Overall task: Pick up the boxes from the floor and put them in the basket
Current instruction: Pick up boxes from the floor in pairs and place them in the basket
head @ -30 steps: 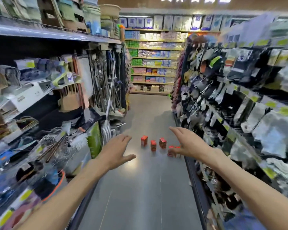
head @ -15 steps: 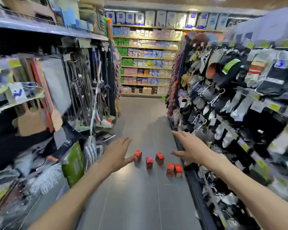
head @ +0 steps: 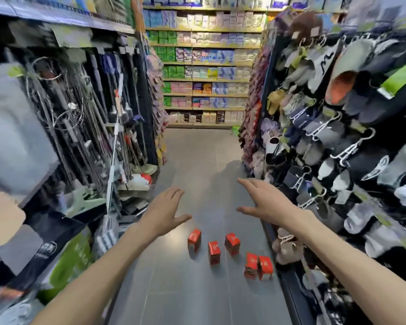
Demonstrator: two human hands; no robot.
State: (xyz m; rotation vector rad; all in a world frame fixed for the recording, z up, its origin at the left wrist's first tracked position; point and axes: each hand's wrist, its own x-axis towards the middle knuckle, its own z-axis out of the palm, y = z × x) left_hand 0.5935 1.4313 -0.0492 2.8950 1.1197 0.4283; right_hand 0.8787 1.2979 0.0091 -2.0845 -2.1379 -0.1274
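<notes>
Store aisle, head view. Five small red boxes on the grey floor, toward its right edge by the base of the slipper rack. From left: first box, second box, third box, all upright and apart from each other; then a pair, fourth box and fifth box, touching side by side, just beside the rack base.

Left hand held out in the air, palm down, fingers spread, holding nothing. It sits over the floor beyond the first box in the view; not in contact. Right hand likewise out and empty, fingers splayed, nearer the rack. Both well above the boxes as I read it.

No basket in view. I cannot say where it stands.

Step in hand, as I judge it: approach and first pick. Nothing collected yet.

How I would run it:
- Drop low first; the boxes are small and light-looking, easy to knock over with a sweeping palm.
- Left hand takes the first box, pinching across its narrow faces from above.
- Right hand takes the touching pair together, squeezing them as one block, coming from the aisle side so the knuckles stay off the hanging slippers.
- Locate the basket before loading both hands.
</notes>
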